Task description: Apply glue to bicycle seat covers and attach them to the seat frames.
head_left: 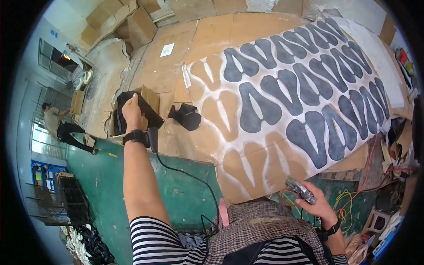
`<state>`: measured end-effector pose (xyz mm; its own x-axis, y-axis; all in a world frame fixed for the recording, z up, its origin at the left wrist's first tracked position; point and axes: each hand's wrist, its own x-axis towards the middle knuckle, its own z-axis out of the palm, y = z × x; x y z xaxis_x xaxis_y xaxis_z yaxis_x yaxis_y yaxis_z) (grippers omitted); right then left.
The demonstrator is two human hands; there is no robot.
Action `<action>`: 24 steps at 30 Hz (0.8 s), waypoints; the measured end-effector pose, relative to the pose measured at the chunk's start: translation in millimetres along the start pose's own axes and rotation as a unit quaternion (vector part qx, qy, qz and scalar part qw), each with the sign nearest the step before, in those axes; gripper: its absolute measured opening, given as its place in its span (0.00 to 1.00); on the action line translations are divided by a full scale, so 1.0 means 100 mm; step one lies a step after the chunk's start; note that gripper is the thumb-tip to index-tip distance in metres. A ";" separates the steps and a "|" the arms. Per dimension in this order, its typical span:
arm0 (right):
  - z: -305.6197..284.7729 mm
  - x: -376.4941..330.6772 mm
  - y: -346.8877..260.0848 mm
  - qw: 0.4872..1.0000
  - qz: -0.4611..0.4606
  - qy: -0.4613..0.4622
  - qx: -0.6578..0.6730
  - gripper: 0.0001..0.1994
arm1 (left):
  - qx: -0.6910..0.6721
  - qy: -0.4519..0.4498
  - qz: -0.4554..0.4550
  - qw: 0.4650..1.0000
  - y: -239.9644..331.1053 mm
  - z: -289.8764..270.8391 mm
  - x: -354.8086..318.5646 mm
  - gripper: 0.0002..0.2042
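Big cardboard-covered bench (212,48) across upper frame, tan sheets overlapping. On it, right of left grip, wide white-sprayed cardboard sheet (265,145) carrying rows of dark grey cut pieces (309,84), w/ bare tan silhouettes at its left end. Green floor (185,194) below bench edge, between the two arms.

L arm stretched fwd from striped sleeve (154,243), forearm near straight, black wrist strap w/ small black unit at wrist. Left hand (132,112) palm down, grip closed on stack of black pieces (126,117) at bench's left edge; stack touching small open cardboard box (150,98) just beyond fingers. Single black piece (186,116) lying flat just right of that grip, apart from the stack, nothing between. Black cable (190,179) running from wrist unit down across floor toward torso.

R arm bent close to body, wrist strapped too. Right hand (314,204) below sheet's near edge, off the bench, grip closed round small shiny grey-silver tool (300,189), tip pointing up-left toward sheet; kind of tool can't tell. Red and yellow cables (353,194) just right of that grip on floor.

Far left of L grip, well apart: another person (59,126) bent low by doorway. Loose cardboard boxes (119,20) piled beyond, top left. Clutter at right rim, too blurred to tell.
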<state>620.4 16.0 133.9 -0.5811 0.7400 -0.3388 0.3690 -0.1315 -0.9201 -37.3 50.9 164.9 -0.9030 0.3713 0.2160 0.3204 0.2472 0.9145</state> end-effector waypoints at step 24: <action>0.47 0.23 0.07 0.929 -0.283 -0.228 -0.075 0.24 | 0.029 -0.651 0.200 0.732 1.14 0.03 -3.55 0.08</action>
<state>575.4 1.1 110.3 -0.9466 0.3024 0.1118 -0.0126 0.3118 -0.9501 321.2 -50.3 191.8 0.2909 0.9533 -0.0812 0.5308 -0.0901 0.8427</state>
